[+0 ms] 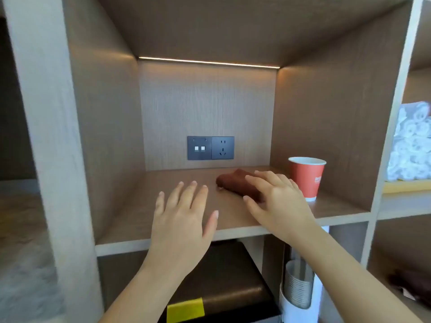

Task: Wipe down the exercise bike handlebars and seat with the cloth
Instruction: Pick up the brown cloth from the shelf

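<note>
Left of centre, the left hand [184,213] is held over the front of the shelf board [130,229], palm down, with fingers spread and nothing in it. Whether it touches the wood cannot be told. It is judged to be idle, perhaps raised for balance or ready to assist.

At centre, a dark socket panel [211,148] is set in the back wall of the compartment. Below the shelf, in the lower centre of the frame, a black box [221,287] with a yellow sticker [185,310] is noted.

Right of centre, the cloth [231,183], brown and bunched, lies on the shelf board towards the back. The right hand [277,201] is laid on its right half, fingers extended over the top and thumb set against the near edge. A closed grip is not evident; the posture is judged to be preparation for lifting the cloth.

Just beside that hand, to the right, a red paper cup [306,178] stands upright; care is advised so that it is not knocked. At the right edge, rolled white towels [410,145] are stacked in the neighbouring compartment.

No exercise bike is in view. The wiping is judged not yet begun.
</note>
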`<move>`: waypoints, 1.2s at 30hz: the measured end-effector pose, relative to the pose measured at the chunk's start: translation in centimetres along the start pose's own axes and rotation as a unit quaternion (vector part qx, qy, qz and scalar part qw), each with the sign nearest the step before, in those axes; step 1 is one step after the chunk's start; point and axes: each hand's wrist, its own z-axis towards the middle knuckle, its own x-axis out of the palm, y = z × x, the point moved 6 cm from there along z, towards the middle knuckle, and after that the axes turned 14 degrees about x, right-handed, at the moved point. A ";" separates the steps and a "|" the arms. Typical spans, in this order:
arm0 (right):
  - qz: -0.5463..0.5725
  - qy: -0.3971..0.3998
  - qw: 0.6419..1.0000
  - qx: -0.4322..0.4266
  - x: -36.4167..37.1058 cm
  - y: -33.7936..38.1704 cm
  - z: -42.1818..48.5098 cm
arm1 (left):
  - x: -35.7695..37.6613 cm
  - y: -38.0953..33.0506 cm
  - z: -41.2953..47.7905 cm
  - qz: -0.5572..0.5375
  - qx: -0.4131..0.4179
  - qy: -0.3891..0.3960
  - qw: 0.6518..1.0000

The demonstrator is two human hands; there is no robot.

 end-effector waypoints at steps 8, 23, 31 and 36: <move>-0.022 0.012 0.998 -0.054 1.8 -0.8 4.9 | 2.0 0.8 2.6 -0.001 0.019 -0.016 1.000; -0.091 0.186 0.978 0.004 7.6 -0.9 8.2 | 2.4 1.6 1.8 -0.055 0.024 -0.011 0.998; -0.058 0.190 0.980 -0.026 6.0 -0.1 5.9 | 2.2 2.4 1.2 -0.091 0.031 -0.018 0.995; -0.021 0.192 0.978 -0.079 3.5 1.0 2.1 | 2.3 2.2 1.0 -0.097 0.049 -0.002 0.994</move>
